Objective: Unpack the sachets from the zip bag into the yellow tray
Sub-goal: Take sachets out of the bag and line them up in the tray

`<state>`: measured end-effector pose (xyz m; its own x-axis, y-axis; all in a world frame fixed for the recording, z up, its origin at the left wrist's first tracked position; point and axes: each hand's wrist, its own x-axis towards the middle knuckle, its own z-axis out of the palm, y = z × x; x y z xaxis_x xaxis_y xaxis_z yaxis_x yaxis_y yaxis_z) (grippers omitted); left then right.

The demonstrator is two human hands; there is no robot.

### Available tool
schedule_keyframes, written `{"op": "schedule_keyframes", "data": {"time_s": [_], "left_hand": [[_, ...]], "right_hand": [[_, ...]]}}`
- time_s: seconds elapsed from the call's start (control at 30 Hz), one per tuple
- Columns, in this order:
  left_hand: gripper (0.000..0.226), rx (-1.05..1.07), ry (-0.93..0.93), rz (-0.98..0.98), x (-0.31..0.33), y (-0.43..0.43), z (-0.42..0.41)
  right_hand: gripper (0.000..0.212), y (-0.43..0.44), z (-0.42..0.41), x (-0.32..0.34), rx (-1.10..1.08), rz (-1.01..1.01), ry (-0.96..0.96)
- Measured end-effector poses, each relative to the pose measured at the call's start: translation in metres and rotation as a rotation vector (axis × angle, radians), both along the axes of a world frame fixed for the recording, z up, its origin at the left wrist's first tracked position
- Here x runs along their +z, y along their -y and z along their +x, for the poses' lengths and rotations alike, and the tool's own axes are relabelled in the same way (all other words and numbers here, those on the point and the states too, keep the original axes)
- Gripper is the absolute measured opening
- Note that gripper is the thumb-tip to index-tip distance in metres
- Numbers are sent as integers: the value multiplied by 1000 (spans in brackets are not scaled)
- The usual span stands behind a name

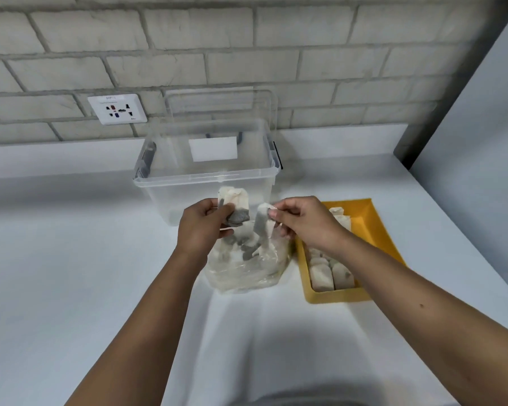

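A clear zip bag (247, 271) with several pale sachets inside stands on the white counter in the middle. My left hand (201, 227) pinches a sachet (236, 205) above the bag's mouth. My right hand (302, 222) pinches another sachet (261, 222) by its top, just right of the first. The yellow tray (364, 227) lies to the right of the bag and holds several sachets (330, 273) in rows; my right forearm crosses over part of it.
A clear plastic storage box (208, 174) stands right behind the bag, its lid leaning on the brick wall. A wall socket (117, 109) sits at the back left. A grey panel (481, 142) bounds the counter on the right.
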<state>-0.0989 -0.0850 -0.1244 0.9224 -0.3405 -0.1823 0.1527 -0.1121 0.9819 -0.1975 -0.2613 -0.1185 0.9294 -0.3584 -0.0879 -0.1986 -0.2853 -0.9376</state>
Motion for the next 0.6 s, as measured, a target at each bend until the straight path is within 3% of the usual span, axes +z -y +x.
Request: {"op": "schedule_keyframes", "data": {"time_s": [0.23, 0.47, 0.6], "left_hand": [[11, -134, -49, -49, 11, 34, -30], [11, -197, -76, -22, 5, 69, -51], [10, -214, -91, -8, -1, 81, -55]], "right_hand": [[9, 66, -46, 28, -135, -237, 18], [6, 119, -82, 3, -185, -516, -216], [11, 126, -84, -20, -108, -538, -342]]}}
